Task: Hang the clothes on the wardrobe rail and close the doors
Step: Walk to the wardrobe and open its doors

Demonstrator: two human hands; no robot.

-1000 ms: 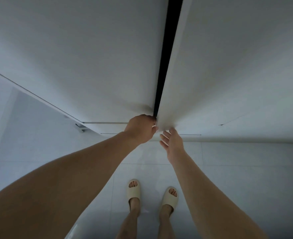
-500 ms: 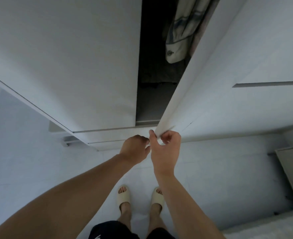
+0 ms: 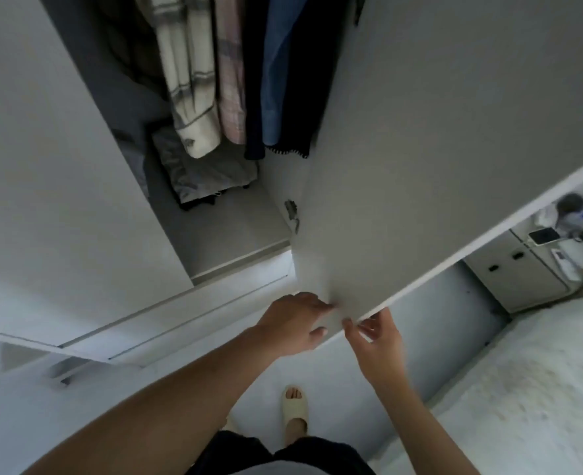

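The white wardrobe's right door (image 3: 437, 149) stands swung wide out toward me. My left hand (image 3: 293, 323) grips its bottom corner from the inner side, and my right hand (image 3: 375, 334) pinches the lower edge just to the right. The left door (image 3: 50, 159) is still flat against the wardrobe front. Inside hang several garments: a cream plaid shirt (image 3: 190, 73), a pink checked one (image 3: 230, 70), a blue one (image 3: 276, 70) and dark pieces. Folded grey clothes (image 3: 201, 169) lie on the wardrobe floor. The rail is out of view above.
A bed (image 3: 523, 389) with a pale cover fills the right foreground. Behind it a low white cabinet (image 3: 516, 272) carries a phone and small items. My feet in cream slippers (image 3: 295, 404) stand on the pale floor below the door.
The right door has swung from almost shut to wide open, both hands moving with its bottom corner. The hanging clothes and the cabinet at right have come into view.
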